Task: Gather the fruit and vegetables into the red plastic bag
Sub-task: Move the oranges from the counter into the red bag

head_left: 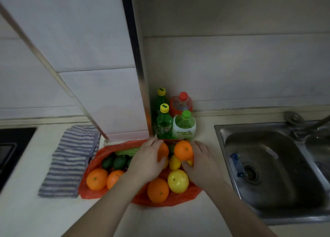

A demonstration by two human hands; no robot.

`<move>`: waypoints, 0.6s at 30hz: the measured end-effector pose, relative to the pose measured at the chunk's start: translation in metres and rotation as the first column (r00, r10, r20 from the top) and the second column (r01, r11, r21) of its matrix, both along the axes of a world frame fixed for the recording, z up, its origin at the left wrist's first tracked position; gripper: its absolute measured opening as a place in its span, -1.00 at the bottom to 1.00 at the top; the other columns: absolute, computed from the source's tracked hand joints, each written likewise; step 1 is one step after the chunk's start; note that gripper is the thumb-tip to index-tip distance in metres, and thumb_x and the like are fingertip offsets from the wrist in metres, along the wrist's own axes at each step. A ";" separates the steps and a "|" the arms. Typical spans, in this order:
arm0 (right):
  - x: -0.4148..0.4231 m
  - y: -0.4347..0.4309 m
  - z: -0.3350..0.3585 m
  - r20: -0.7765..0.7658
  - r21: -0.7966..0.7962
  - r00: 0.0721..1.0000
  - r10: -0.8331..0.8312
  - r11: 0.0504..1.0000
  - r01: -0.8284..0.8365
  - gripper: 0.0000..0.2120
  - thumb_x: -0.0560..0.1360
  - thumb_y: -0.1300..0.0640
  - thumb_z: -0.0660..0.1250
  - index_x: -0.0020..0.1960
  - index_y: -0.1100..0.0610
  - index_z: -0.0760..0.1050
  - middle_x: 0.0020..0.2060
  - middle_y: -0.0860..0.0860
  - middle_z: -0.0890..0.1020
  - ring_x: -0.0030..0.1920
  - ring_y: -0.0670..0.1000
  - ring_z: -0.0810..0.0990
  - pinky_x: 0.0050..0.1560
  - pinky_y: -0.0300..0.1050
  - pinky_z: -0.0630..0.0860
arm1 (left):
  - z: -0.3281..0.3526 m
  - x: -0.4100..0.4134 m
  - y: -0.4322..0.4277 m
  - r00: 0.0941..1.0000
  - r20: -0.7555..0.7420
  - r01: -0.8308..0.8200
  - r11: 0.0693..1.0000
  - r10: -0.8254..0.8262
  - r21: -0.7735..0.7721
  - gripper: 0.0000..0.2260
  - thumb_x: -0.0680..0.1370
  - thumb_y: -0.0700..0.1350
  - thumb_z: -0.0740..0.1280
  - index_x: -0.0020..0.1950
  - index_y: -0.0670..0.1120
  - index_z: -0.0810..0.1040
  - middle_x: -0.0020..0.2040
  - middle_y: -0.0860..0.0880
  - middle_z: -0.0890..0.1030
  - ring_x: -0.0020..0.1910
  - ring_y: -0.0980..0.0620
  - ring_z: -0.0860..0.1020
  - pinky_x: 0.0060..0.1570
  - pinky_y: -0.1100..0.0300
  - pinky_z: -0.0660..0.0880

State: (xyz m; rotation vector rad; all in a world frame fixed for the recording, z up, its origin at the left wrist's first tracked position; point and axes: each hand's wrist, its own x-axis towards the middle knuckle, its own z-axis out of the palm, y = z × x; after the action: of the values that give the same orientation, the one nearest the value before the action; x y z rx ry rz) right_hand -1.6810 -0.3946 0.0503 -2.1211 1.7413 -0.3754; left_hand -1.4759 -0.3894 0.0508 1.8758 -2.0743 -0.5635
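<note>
1. Pale cream worktop (26, 215) runs along a wall of large light tiles (232, 66) in dim light, and a tiled column (107, 93) comes down to it near the middle.
2. On the right a stainless steel sink (267, 165) is set into the worktop, with a metal tap (317, 124) at its back edge.
3. At the far left sits the edge of a black hob (10, 147), and just beside it lies a blue-and-white striped cloth (69, 161).
4. Four plastic bottles stand in the corner by the column: two green bottles with yellow caps (164, 126), a red-capped bottle (181, 102) and a green-capped bottle (184, 126).
5. The red plastic bag (178, 199) lies spread open on the worktop between the cloth and the sink, just in front of the bottles.
6. On the bag rest two front-left oranges (97, 179), a front orange (158, 190), a large yellow fruit (178, 181), a small lemon (174, 162), dark green oval fruits (119, 161) and a pale green leafy vegetable (126, 151).
7. The left hand (148, 161) reaches over the bag's middle, its fingers and thumb curled round a half-hidden orange (163, 151) at the far side.
8. The right hand (201, 165) grips a stem-dotted orange (184, 151) just beside it, fingers round its right side and thumb beneath, above the small lemon.
</note>
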 end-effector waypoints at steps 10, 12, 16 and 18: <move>0.003 0.063 0.060 -0.086 -0.166 0.996 -0.011 0.986 -0.004 -0.49 0.57 -0.07 0.13 0.46 0.09 0.25 0.38 0.04 0.38 0.42 0.05 0.25 0.43 -0.04 0.18 | 0.056 0.012 0.061 0.996 0.087 0.013 0.989 0.000 -0.144 -0.51 0.61 0.05 0.17 0.52 -0.06 0.26 0.51 -0.05 0.29 0.47 -0.03 0.25 0.45 0.04 0.21; 0.009 0.082 0.073 -0.112 -0.214 0.994 -0.021 0.977 -0.004 -0.51 0.58 -0.07 0.10 0.46 0.10 0.28 0.38 0.03 0.39 0.41 0.05 0.27 0.44 -0.04 0.17 | 0.068 0.020 0.078 0.995 0.099 0.014 0.982 0.005 -0.189 -0.53 0.61 0.04 0.15 0.50 -0.07 0.28 0.48 -0.07 0.32 0.44 -0.05 0.28 0.44 0.03 0.23; 0.029 0.125 0.094 -0.138 -0.283 0.990 -0.037 0.959 -0.003 -0.52 0.57 -0.05 0.05 0.42 0.12 0.32 0.36 0.05 0.43 0.39 0.07 0.31 0.44 -0.03 0.20 | 0.088 0.044 0.123 0.992 0.125 0.026 0.965 0.007 -0.261 -0.57 0.61 0.02 0.14 0.45 -0.10 0.35 0.43 -0.10 0.39 0.39 -0.09 0.35 0.39 0.04 0.25; 0.042 0.150 0.102 -0.148 -0.305 0.988 -0.045 0.952 -0.003 -0.50 0.55 -0.06 0.03 0.41 0.13 0.35 0.35 0.05 0.44 0.39 0.08 0.31 0.42 -0.01 0.21 | 0.094 0.060 0.149 0.990 0.141 0.022 0.957 0.020 -0.288 -0.55 0.58 0.05 0.09 0.41 -0.11 0.40 0.37 -0.11 0.45 0.33 -0.12 0.41 0.35 0.02 0.29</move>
State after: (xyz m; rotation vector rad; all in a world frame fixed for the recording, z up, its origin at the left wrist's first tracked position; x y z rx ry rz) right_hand -1.6386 -0.2446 0.1525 -2.4034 1.8969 -0.5294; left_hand -1.4163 -0.2404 0.1453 1.7879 -2.1101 -0.1162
